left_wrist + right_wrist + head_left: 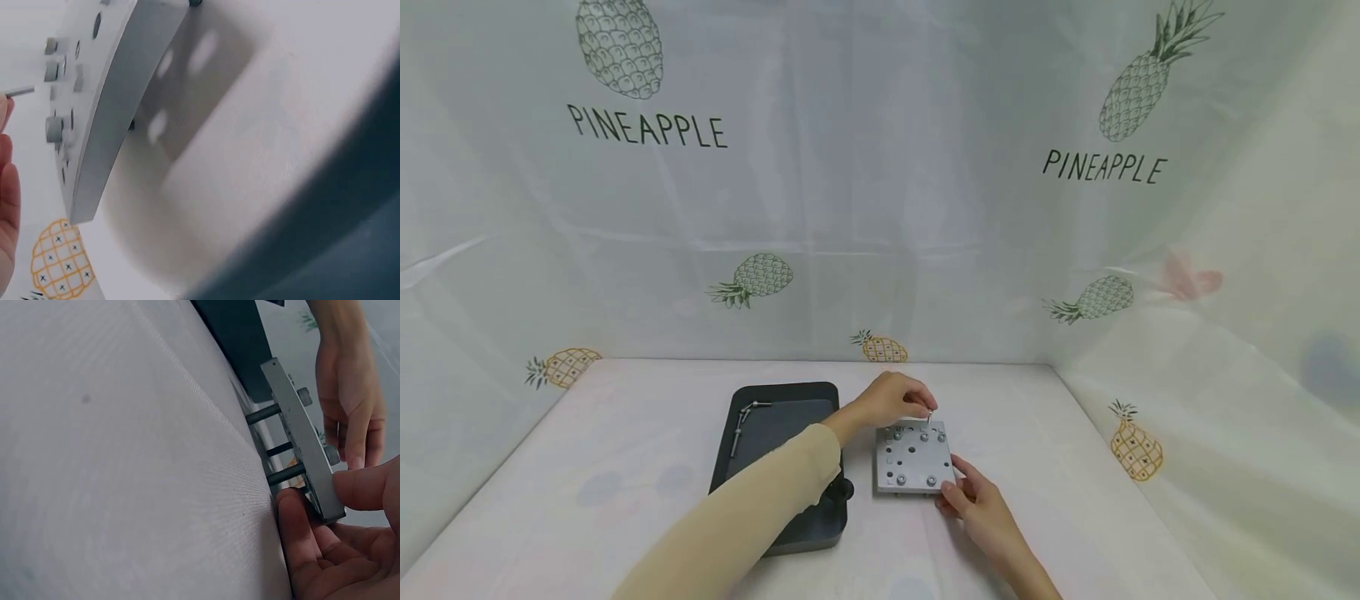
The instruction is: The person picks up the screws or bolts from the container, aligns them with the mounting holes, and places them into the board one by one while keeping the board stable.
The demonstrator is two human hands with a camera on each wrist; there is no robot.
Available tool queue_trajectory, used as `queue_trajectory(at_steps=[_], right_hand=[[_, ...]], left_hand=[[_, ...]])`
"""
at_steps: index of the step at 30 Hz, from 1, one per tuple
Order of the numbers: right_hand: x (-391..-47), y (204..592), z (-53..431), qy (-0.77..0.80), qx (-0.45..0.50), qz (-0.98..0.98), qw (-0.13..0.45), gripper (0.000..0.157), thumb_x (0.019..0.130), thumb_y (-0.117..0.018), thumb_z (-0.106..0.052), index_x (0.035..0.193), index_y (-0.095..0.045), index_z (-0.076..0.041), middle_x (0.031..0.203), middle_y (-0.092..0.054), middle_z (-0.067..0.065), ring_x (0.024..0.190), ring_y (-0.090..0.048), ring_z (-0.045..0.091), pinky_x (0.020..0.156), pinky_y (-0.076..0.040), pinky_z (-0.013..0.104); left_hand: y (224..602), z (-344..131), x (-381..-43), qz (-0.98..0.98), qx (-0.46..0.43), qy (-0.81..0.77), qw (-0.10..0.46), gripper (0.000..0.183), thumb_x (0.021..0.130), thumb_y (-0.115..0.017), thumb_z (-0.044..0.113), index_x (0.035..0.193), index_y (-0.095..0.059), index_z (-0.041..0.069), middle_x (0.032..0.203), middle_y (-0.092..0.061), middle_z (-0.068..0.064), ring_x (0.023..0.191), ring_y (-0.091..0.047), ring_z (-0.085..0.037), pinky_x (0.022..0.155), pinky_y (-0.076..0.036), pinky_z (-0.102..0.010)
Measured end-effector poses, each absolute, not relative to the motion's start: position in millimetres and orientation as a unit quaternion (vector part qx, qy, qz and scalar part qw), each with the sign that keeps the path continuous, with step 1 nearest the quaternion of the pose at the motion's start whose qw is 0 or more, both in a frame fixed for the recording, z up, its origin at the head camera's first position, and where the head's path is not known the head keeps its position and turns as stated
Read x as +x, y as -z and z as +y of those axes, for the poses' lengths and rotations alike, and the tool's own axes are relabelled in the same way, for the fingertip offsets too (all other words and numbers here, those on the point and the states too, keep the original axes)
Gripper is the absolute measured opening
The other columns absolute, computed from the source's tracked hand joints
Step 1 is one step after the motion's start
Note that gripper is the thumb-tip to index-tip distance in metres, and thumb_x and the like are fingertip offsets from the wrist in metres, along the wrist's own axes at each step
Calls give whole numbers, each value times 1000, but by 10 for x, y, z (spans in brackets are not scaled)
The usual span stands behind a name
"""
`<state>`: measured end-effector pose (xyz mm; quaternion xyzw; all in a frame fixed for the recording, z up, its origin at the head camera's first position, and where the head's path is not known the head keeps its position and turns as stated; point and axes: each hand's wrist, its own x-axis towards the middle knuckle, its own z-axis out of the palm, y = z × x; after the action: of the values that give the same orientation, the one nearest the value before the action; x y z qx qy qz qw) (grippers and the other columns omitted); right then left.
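Observation:
A square grey metal plate (927, 460) with drilled holes is held raised off the table, several socket-head screws (304, 396) standing in it. Their threaded shanks (286, 474) stick out below the plate in the right wrist view. Above its far edge, my left hand (892, 398) pinches a small screw (930, 416) between thumb and fingers; in the left wrist view its thin shank (22, 91) points toward the plate's face. My right hand (987, 507) grips the near right corner, thumb on top and fingers beneath.
Left of the plate lies a dark tray (782, 427), partly covered by my left sleeve (752, 512). Several loose screws (737, 433) lie along its left side. A small black round thing (846, 489) shows at its right edge. A pineapple-print curtain (880, 208) hangs behind the table.

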<state>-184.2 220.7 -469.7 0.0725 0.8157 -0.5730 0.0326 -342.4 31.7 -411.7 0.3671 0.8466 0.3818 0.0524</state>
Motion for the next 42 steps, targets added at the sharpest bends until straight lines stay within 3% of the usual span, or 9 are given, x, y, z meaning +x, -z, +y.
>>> queue_trajectory(at_steps=[15, 35, 42], right_hand=[[-1837, 4714, 2239, 575, 67, 815, 30, 59, 108, -61, -13, 160, -40, 2, 106, -73, 10, 94, -71, 19, 83, -61, 29], [-1840, 4737, 2215, 575, 55, 816, 21, 58, 108, -61, -12, 159, -39, 5, 106, -73, 10, 93, -72, 20, 82, -61, 29], [-1833, 4719, 2208, 565, 58, 823, 21, 59, 108, -62, -13, 160, -40, 2, 105, -73, 10, 93, -71, 19, 84, -61, 28]], left_hand=[[4162, 467, -3390, 860, 368, -348, 57, 8, 97, -80, 16, 103, -82, 20, 88, -75, 14, 81, -63, 1, 83, -51, -22], [4124, 447, -3316, 877, 350, -321, 66, 10, 97, -80, 15, 106, -82, 17, 88, -74, 13, 81, -62, 0, 83, -50, -24], [4001, 228, -3342, 873, 357, -329, 57, 11, 98, -79, 15, 109, -81, 17, 93, -75, 13, 87, -66, -2, 85, -54, -26]])
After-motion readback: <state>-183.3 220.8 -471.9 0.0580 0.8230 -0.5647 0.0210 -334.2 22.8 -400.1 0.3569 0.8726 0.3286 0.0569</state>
